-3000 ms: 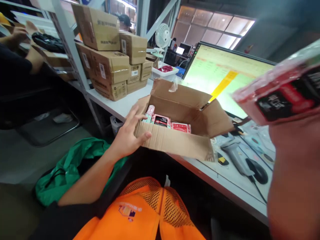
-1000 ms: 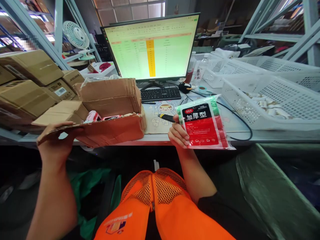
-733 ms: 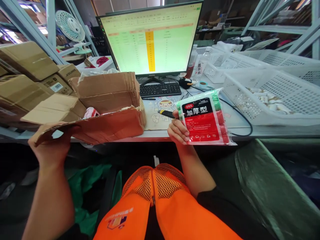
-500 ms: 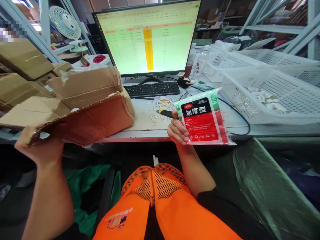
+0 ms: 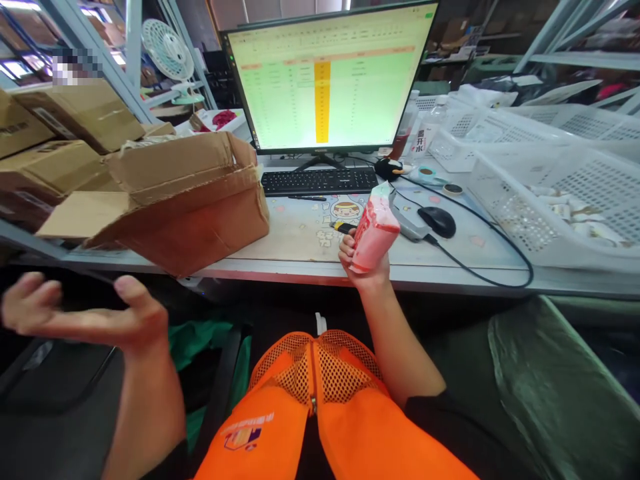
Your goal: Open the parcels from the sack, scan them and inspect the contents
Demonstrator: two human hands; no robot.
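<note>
My right hand (image 5: 367, 267) grips a clear plastic pack of garbage bag rolls (image 5: 375, 233), red with a pale green end. The pack is tilted end-on, so its printed front is mostly turned away. Just behind those fingers shows a yellow and black utility knife (image 5: 344, 228), seemingly on the desk. My left hand (image 5: 100, 313) is open, fingers spread, in front of the desk edge with nothing in it. Above and to its right, an opened cardboard box (image 5: 200, 220) rests on the desk, flaps up; its inside is hidden from me.
A monitor (image 5: 330, 80) and keyboard (image 5: 320, 181) stand at the back. To the right are a grey handheld device (image 5: 413, 227), a black mouse (image 5: 437, 221), a looping cable and white perforated baskets (image 5: 550, 233). Stacked cartons (image 5: 75, 120) fill the left.
My left hand has let go of the cardboard box and dropped below it, opening. The pack in my right hand has turned from front-facing to end-on. The view has swung left.
</note>
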